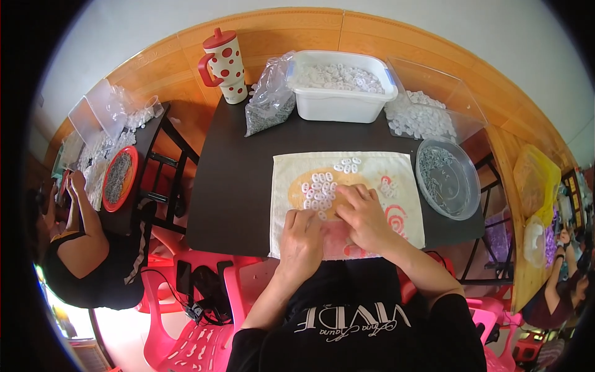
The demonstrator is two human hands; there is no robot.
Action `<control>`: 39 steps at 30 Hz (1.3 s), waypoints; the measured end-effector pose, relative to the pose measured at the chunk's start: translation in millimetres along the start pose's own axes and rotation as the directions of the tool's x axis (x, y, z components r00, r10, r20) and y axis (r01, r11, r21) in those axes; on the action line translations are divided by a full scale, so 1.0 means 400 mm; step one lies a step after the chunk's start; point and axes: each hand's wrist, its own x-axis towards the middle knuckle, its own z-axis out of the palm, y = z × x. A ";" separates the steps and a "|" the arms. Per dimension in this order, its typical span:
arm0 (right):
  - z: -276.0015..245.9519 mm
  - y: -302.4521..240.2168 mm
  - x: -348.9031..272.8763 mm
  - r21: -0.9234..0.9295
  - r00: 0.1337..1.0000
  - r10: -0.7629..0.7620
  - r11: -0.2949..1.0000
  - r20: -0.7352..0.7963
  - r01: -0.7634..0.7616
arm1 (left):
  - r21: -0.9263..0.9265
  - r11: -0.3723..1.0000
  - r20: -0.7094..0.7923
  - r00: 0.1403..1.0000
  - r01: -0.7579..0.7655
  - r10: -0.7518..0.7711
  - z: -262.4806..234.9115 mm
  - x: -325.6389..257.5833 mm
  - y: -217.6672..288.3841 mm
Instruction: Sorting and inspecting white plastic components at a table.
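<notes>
On a cream printed cloth (pixel 403 170) lie several small white oval plastic pieces (pixel 320 189), each with two holes, set close together in the middle. A smaller group of the same pieces (pixel 347 165) sits near the cloth's far edge. My left hand (pixel 302 240) is closed at the near left of the main group, its fingertips pointing down and whatever they hold hidden. My right hand (pixel 364 217) reaches in from the right, fingers bent but apart, with a fingertip at the group's right side. Beside it on the cloth is a little cluster of pieces (pixel 389 188).
The dark table (pixel 232 180) carries a spotted tumbler (pixel 226 68), a bag of grey metal bits (pixel 269 105), a white tub (pixel 341 102) of white pieces, a clear bin (pixel 427 118) and a round clear tray (pixel 449 180) of metal bits. Other people work at both sides. A pink chair (pixel 192 341) stands near left.
</notes>
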 end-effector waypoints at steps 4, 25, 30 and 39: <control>-0.039 0.003 -0.067 0.046 0.992 0.006 0.999 -0.125 -0.001 | 0.038 0.998 -0.047 0.998 0.041 -0.039 0.007 0.000 -0.005; -0.025 0.019 -0.167 0.630 0.858 0.383 0.771 -0.342 -0.093 | -0.819 0.248 0.383 0.814 0.518 -0.437 0.093 0.057 0.065; -0.027 0.023 -0.191 0.627 0.829 0.412 0.772 -0.377 -0.099 | -0.740 0.436 0.333 0.842 0.512 -0.423 0.115 0.058 0.087; -0.057 0.029 -0.190 0.364 0.777 0.212 0.931 -0.593 0.024 | -0.744 0.341 0.449 0.808 0.575 -0.382 0.131 0.074 0.124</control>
